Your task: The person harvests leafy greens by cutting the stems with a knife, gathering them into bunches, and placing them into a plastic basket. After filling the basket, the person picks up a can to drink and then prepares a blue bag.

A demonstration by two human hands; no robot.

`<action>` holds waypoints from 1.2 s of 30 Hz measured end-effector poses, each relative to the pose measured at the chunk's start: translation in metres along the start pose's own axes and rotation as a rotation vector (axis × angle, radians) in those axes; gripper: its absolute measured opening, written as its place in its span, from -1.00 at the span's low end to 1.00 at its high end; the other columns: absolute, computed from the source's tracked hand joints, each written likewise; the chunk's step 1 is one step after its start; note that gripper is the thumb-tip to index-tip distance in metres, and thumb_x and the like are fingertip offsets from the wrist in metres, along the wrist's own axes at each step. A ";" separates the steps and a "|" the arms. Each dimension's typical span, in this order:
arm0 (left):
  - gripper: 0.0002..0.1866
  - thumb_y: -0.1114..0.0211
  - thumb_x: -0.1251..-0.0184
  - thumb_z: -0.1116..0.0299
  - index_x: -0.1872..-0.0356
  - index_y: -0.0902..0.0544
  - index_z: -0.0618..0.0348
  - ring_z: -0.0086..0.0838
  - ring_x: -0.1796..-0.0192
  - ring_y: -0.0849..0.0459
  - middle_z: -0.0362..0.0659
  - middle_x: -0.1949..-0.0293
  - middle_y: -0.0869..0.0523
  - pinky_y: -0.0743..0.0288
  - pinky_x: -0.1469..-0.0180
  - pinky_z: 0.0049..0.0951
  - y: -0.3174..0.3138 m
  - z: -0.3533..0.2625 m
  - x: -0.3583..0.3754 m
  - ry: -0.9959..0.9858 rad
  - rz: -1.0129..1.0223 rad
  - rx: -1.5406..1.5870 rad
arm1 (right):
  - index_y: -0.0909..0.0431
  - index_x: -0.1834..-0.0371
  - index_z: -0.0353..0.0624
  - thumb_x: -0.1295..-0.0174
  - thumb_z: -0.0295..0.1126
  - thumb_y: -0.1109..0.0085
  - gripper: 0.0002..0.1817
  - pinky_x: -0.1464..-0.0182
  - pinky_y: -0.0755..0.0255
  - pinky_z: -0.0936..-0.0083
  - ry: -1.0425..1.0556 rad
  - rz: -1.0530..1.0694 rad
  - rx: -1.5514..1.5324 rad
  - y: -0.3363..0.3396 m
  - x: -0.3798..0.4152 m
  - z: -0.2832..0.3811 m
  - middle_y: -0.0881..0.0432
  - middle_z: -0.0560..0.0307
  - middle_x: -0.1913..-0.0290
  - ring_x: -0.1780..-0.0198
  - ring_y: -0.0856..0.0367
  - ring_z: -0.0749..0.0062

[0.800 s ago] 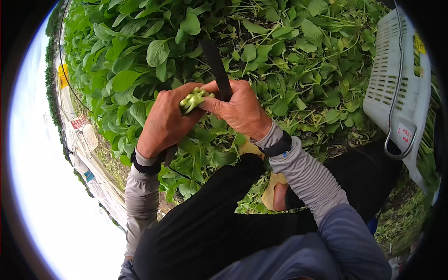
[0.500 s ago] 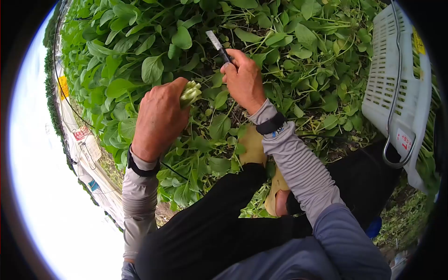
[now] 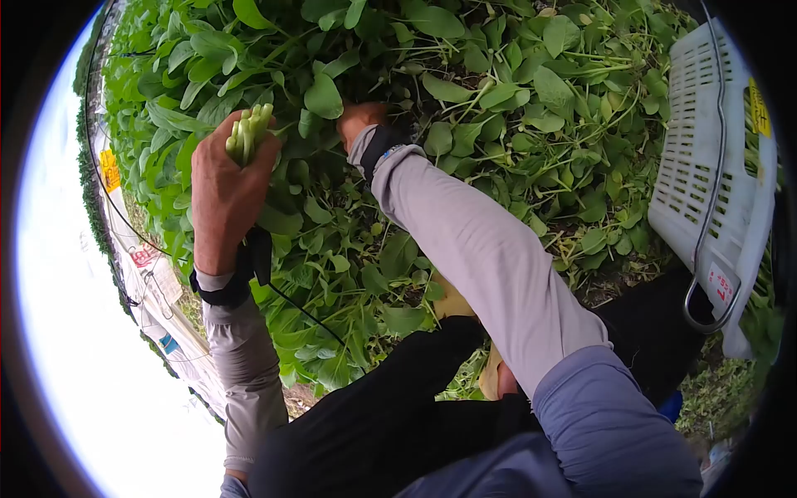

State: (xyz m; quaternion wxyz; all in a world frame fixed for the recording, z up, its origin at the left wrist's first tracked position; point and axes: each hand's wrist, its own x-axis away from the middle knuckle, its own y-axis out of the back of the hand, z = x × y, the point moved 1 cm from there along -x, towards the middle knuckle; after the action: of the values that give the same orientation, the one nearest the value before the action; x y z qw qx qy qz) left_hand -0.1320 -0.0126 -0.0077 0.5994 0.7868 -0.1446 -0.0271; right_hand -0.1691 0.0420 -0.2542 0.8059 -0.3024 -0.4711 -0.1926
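Observation:
My left hand (image 3: 222, 199) is closed around a bunch of leafy greens, whose pale cut stems (image 3: 248, 135) point up out of the fist. Its leaves are mostly hidden behind the hand. My right hand (image 3: 359, 121) reaches in low among the standing green plants (image 3: 324, 95), to the right of the left hand. Leaves cover its fingers, and the knife it held earlier is out of sight.
A white slatted plastic crate (image 3: 693, 158) with a metal wire handle (image 3: 712, 191) stands at the right, with greens visible behind its side. Low leafy plants (image 3: 531, 133) and bits of foliage spread over the soil between. A thin black cord (image 3: 307, 317) runs beside my left wrist.
My right hand has moved left and down into the plants, and the knife has gone out of view. My left hand has moved left and turned, with the stems now pointing up.

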 end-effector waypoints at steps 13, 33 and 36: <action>-0.64 -0.35 -0.19 0.55 -0.06 -0.67 0.16 0.03 0.18 -0.79 0.09 0.28 -0.78 -0.59 0.11 -0.04 -0.001 -0.061 0.042 -0.224 0.363 -0.330 | -0.69 0.45 -0.37 -0.10 -0.35 -0.36 -0.77 0.29 -0.56 0.26 0.440 0.147 0.408 0.102 0.055 -0.002 -0.68 -0.12 0.54 0.45 -0.71 0.22; -0.36 -0.20 -0.18 0.52 -0.38 -0.47 0.17 0.28 -0.01 -0.75 0.34 0.08 -0.77 -0.63 -0.06 0.18 -0.075 0.089 -0.024 0.057 0.298 -0.537 | -0.61 -0.21 -0.34 -0.42 -0.48 -0.20 -0.66 0.19 -0.63 0.21 1.076 0.268 0.667 0.115 0.079 0.021 -0.76 -0.16 0.31 0.28 -0.77 0.07; -0.27 -0.22 -0.13 0.53 -0.45 -0.44 0.12 0.29 0.04 -0.75 0.35 0.13 -0.76 -0.62 -0.04 0.21 -0.079 0.107 -0.015 -0.004 0.229 -0.495 | -0.62 -0.18 -0.34 -0.36 -0.49 -0.21 -0.65 0.03 -0.65 0.06 1.076 0.286 0.731 0.069 0.048 0.020 -0.77 -0.32 0.20 0.12 -0.77 -0.22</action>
State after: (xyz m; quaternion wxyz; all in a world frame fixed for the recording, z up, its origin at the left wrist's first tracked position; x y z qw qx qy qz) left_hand -0.1536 -0.0897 -0.1149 0.7724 0.5948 -0.2227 0.0050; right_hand -0.1180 0.1056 -0.2259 0.9969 0.0694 0.0067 -0.0358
